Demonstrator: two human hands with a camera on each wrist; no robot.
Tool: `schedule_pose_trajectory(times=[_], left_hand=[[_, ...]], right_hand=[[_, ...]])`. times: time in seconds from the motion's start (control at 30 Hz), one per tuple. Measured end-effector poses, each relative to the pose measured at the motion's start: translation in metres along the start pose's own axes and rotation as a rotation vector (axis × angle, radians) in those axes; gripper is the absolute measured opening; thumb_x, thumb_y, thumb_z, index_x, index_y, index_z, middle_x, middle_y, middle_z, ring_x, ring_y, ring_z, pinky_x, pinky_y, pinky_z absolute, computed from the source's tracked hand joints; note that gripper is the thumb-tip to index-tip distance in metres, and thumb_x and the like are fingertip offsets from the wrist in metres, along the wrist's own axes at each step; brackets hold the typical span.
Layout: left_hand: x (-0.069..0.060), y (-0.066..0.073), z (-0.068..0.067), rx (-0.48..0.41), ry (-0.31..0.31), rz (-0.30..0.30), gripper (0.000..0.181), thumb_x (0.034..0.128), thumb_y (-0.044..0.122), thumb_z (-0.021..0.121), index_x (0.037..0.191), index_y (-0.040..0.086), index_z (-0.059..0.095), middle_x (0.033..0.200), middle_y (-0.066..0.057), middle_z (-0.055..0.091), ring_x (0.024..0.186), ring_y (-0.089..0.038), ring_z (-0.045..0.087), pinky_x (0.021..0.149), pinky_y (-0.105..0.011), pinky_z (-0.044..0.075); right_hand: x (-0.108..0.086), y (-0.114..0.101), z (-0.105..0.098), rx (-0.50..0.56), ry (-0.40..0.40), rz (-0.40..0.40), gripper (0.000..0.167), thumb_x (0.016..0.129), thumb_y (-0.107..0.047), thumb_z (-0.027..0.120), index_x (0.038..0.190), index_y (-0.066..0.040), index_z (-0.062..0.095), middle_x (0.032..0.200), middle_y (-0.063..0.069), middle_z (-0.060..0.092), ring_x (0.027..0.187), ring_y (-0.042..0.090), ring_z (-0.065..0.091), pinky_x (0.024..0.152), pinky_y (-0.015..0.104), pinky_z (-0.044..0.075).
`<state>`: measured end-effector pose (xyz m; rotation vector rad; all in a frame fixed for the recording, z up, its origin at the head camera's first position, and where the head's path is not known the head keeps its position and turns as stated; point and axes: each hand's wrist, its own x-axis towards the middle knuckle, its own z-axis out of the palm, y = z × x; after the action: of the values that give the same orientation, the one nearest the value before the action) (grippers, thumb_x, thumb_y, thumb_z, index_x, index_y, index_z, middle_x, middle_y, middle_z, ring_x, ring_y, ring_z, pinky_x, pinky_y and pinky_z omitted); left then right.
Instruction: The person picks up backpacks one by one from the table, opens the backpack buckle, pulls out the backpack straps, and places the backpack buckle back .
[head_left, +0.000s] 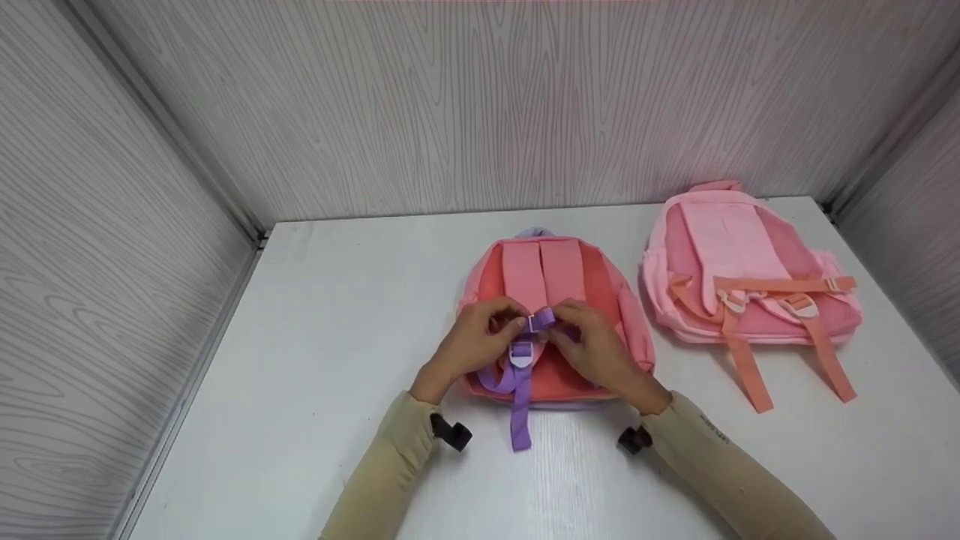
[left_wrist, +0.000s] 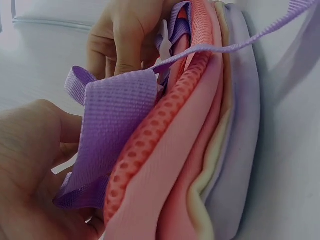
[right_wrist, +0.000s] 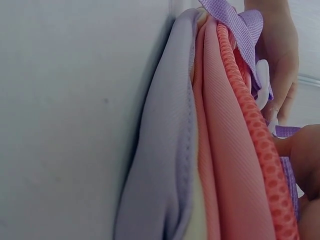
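A coral-pink backpack (head_left: 559,375) lies with its strap side up on the white table. Above its middle, my left hand (head_left: 480,341) pinches a small white buckle (head_left: 533,323) on a purple strap. My right hand (head_left: 592,345) holds the short purple strap loop (head_left: 545,318) beside that buckle. Just below, a white strap adjuster (head_left: 520,354) has a loose purple strap end (head_left: 520,420) hanging past the bag's bottom edge. In the left wrist view, a wide purple strap (left_wrist: 115,115) stands up between the two hands. Fingers partly hide how the strap runs through the buckle.
A light pink backpack (head_left: 731,247) with orange straps (head_left: 750,375) lies at the right of the table. Grey wood-grain panels (head_left: 450,105) rise behind and at both sides. White tabletop (head_left: 337,322) extends left of the coral bag.
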<state>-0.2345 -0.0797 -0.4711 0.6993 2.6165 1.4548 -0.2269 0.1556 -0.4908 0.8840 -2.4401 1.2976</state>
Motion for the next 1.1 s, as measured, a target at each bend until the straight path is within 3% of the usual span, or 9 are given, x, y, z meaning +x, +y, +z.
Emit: schedule_pose_trajectory(times=[0.2, 0.43, 1.1], left_hand=[[0.000, -0.003, -0.009, 0.017, -0.042, 0.004, 0.014, 0.1042, 0.014, 0.067, 0.116, 0.013, 0.076, 0.108, 0.001, 0.076, 0.096, -0.013, 0.067, 0.092, -0.035, 0.056], [-0.003, -0.004, -0.015, 0.041, -0.060, -0.026, 0.015, 0.1027, 0.014, 0.069, 0.115, 0.013, 0.077, 0.108, 0.001, 0.074, 0.099, -0.015, 0.065, 0.094, -0.037, 0.054], [0.000, -0.001, -0.008, 0.031, -0.023, 0.012, 0.014, 0.1043, 0.009, 0.066, 0.113, 0.011, 0.076, 0.107, 0.000, 0.075, 0.095, -0.014, 0.065, 0.089, -0.033, 0.055]], right_hand=[[0.001, -0.001, -0.001, 0.001, -0.018, 0.029, 0.021, 0.098, -0.005, 0.076, 0.119, -0.008, 0.078, 0.110, 0.004, 0.075, 0.100, 0.017, 0.068, 0.096, 0.039, 0.059], [0.000, -0.001, 0.000, 0.014, -0.028, 0.052, 0.021, 0.098, -0.005, 0.076, 0.119, -0.010, 0.079, 0.110, 0.002, 0.074, 0.100, 0.016, 0.067, 0.096, 0.039, 0.059], [-0.001, 0.000, 0.000, 0.006, -0.022, 0.042, 0.018, 0.098, -0.005, 0.076, 0.115, -0.010, 0.078, 0.109, 0.003, 0.073, 0.101, 0.017, 0.067, 0.097, 0.039, 0.058]])
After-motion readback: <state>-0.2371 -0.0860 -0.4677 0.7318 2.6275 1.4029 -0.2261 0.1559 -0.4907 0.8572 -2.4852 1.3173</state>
